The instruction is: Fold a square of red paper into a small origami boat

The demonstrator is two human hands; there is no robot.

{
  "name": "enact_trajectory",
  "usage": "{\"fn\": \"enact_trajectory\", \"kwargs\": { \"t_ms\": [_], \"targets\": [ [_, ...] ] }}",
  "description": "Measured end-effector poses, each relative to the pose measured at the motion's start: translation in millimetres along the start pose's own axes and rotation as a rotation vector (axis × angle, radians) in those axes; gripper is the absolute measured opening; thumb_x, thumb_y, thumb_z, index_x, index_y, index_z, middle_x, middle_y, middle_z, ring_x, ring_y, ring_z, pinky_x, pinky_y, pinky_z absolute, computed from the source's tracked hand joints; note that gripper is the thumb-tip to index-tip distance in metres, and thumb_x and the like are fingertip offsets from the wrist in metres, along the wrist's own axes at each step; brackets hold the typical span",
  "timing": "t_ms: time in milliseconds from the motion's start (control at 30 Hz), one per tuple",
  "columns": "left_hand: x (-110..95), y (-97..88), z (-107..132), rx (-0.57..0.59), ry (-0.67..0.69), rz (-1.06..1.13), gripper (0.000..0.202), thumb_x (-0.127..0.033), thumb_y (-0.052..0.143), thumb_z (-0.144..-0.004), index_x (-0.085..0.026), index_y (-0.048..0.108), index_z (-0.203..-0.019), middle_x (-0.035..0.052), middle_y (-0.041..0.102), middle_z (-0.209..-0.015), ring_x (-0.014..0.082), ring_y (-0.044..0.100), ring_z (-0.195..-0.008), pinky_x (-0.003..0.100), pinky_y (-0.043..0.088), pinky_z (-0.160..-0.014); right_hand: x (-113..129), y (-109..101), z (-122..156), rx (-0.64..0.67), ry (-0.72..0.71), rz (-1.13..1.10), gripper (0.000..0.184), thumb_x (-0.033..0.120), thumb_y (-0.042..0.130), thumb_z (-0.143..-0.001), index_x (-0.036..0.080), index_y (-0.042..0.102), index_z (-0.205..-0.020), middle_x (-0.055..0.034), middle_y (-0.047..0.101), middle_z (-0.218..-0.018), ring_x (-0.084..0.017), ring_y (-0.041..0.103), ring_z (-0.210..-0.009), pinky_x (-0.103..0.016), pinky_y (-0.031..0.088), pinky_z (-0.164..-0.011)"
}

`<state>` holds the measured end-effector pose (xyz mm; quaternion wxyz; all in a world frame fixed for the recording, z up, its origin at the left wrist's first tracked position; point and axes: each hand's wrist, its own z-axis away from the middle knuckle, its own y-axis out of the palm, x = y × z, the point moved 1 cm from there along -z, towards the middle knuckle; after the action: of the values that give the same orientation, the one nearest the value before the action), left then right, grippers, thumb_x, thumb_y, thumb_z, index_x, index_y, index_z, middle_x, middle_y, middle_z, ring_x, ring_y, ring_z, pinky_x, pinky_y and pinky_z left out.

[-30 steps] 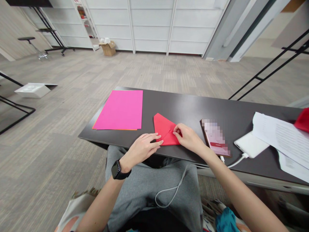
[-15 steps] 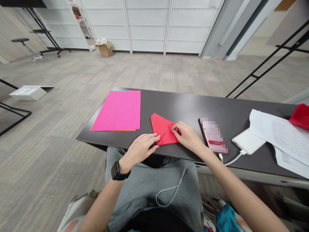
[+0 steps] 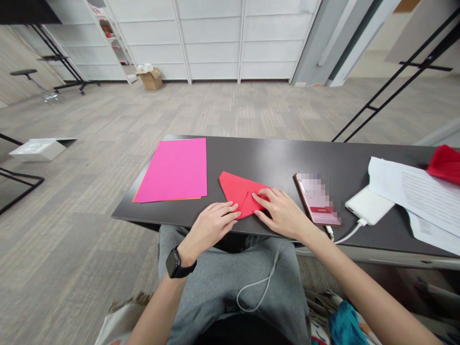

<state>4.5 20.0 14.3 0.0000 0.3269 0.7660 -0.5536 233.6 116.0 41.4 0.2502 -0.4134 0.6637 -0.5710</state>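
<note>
A folded sheet of red paper (image 3: 237, 188) lies near the front edge of the dark table (image 3: 255, 155). It has a pointed upper left corner and a folded flap in the middle. My left hand (image 3: 215, 220) rests with its fingertips on the paper's lower left edge, fingers stretched out. On the right side of the paper, my right hand (image 3: 280, 211) lies with fingers spread, pressing on the flap and covering the right corner. Neither hand grips the paper. A dark watch (image 3: 176, 263) is on my left wrist.
Pink paper sheets (image 3: 176, 170) with an orange one beneath lie on the left. To the right are a phone (image 3: 318, 199), a white power bank (image 3: 370, 206) with a cable (image 3: 348, 236), printed papers (image 3: 413, 191) and a red item (image 3: 445, 165).
My right hand's fingers have gone from a pinch at the flap to spread flat on the paper. The red paper has turned slightly. My left hand stays at its lower left edge.
</note>
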Motion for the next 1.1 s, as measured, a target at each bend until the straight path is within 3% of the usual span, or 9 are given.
{"fn": "enact_trajectory", "kwargs": {
  "t_ms": [367,567,733,867,1100],
  "targets": [
    [0.2,-0.4,-1.3,0.044,0.008,-0.052,0.025,-0.021,0.055,-0.099,-0.019,0.064,-0.122,0.0076,0.068,-0.131,0.0216,0.062,-0.123,0.041,0.049,-0.108,-3.6,9.0,0.1,0.006,0.008,0.092,0.049,0.040,0.039,-0.103,0.014,0.054,-0.142,-0.0192,0.059,-0.133,-0.034,0.054,-0.120,-0.051,0.044,-0.099],
    [2.2,-2.1,-4.7,0.096,0.032,-0.063,0.025,-0.021,0.055,-0.099,-0.019,0.065,-0.122,0.0062,0.069,-0.129,0.0243,0.050,-0.139,0.049,0.037,-0.119,-1.9,9.3,-4.1,-0.022,-0.053,0.007,0.042,0.028,0.042,-0.102,0.017,0.054,-0.141,-0.0155,0.061,-0.137,-0.031,0.055,-0.126,-0.051,0.043,-0.105],
    [2.1,-5.1,-7.5,0.113,0.041,-0.084,0.022,-0.021,0.056,-0.097,-0.020,0.067,-0.117,0.0075,0.065,-0.133,0.0243,0.055,-0.132,0.047,0.041,-0.117,0.6,7.3,-4.0,-0.041,-0.079,0.001,0.041,0.021,0.045,-0.100,0.018,0.058,-0.139,-0.0141,0.062,-0.139,-0.031,0.052,-0.133,-0.055,0.038,-0.112],
    [0.7,-7.4,-9.3,0.132,0.027,-0.113,0.020,-0.021,0.057,-0.097,-0.020,0.068,-0.114,0.0097,0.057,-0.143,0.0254,0.056,-0.130,0.044,0.046,-0.112,0.7,7.5,-1.5,0.006,-0.078,-0.031,0.045,0.029,0.046,-0.101,0.017,0.052,-0.144,-0.0144,0.057,-0.146,-0.030,0.048,-0.139,-0.055,0.039,-0.113],
    [-1.5,-9.4,-12.3,0.169,0.013,-0.080,0.018,-0.019,0.053,-0.097,-0.020,0.064,-0.111,0.0073,0.061,-0.139,0.0284,0.041,-0.144,0.054,0.033,-0.121,-0.8,14.1,-0.6,0.037,-0.102,-0.087,0.056,0.033,0.051,-0.099,0.014,0.041,-0.151,-0.0168,0.044,-0.155,-0.029,0.038,-0.146,-0.055,0.035,-0.118]
  ]
}}
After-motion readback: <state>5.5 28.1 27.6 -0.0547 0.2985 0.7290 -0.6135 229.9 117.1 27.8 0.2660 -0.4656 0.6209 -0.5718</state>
